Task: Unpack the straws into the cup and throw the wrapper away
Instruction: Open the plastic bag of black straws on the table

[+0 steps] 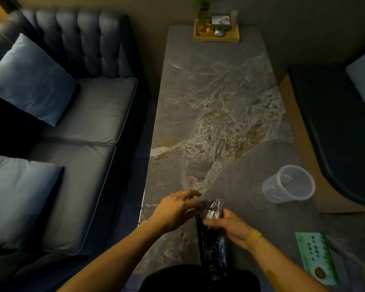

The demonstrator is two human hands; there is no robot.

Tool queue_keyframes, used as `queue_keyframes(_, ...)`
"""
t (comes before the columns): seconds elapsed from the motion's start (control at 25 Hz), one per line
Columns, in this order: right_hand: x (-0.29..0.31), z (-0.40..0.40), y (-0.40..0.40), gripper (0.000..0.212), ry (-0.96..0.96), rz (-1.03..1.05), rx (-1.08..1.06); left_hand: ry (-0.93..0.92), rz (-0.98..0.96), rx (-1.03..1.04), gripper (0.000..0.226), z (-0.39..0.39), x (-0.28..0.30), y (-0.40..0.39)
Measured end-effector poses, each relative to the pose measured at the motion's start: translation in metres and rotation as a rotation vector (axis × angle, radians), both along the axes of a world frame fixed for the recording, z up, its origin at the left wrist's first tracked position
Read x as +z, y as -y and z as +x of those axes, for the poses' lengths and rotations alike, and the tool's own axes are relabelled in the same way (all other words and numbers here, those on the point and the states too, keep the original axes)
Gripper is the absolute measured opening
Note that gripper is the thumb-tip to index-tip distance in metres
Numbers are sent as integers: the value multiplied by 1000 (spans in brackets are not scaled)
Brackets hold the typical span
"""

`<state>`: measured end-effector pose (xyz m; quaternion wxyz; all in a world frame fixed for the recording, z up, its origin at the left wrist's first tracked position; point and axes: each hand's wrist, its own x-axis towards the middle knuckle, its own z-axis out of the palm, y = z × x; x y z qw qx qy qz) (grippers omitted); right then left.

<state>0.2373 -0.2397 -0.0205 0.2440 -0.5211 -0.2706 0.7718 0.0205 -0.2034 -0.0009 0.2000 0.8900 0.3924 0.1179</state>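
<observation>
A long pack of dark straws in a clear crinkled wrapper stands upright over the near edge of the marble table. My right hand grips the pack around its upper part. My left hand pinches the shiny top end of the wrapper with its fingertips. An empty clear plastic cup stands on the table to the right, well apart from both hands.
A green printed packet lies at the near right corner. A wooden tray with a plant vase and small items sits at the far end. A blue sofa with cushions runs along the left; a dark seat is at the right.
</observation>
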Motion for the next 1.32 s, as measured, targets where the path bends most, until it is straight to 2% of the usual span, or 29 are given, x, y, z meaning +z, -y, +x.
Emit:
queue_keyframes(0.12, -4, 1, 6, 68, 44, 34, 108, 66, -99, 83, 26, 1, 0, 0)
queue_keyframes(0.24, -5, -1, 9, 73, 129, 89, 99, 191, -249, 225, 21, 7, 3, -8)
queue_keyframes(0.32, -2, -3, 7, 69, 161, 123, 126, 320, -457, 357, 17, 12, 11, -19)
queue_keyframes(0.48, 4, -5, 4, 46, 189, 110, 153, 586, -972, 681, 17, 17, 30, -42)
queue_keyframes(0.56, 6, -7, 2, 46, 199, 68, 172, 621, -1147, 832, 23, 17, 35, -48)
queue_keyframes(0.68, 6, -7, -1, 47, 211, 5, 170, 907, -1368, 869, 53, 14, 31, -50)
queue_keyframes(0.76, 6, -6, -3, 45, 227, -6, 159, 1021, -1380, 798, 60, 10, 25, -42)
queue_keyframes(0.88, 8, -5, -4, 45, 227, 2, 169, 938, -1332, 775, 66, 12, 13, -30)
queue_keyframes(1.08, 11, -10, -3, 51, 169, 22, 222, 899, -1129, 1010, 16, 22, 8, -31)
queue_keyframes(1.16, 12, -10, -4, 49, 159, 8, 189, 961, -1151, 998, 15, 21, 7, -31)
queue_keyframes(1.24, 13, -9, -8, 45, 146, -15, 157, 1047, -1250, 949, 26, 18, 5, -28)
queue_keyframes(1.32, 12, -8, -10, 44, 142, -14, 152, 1018, -1320, 897, 27, 15, 0, -21)
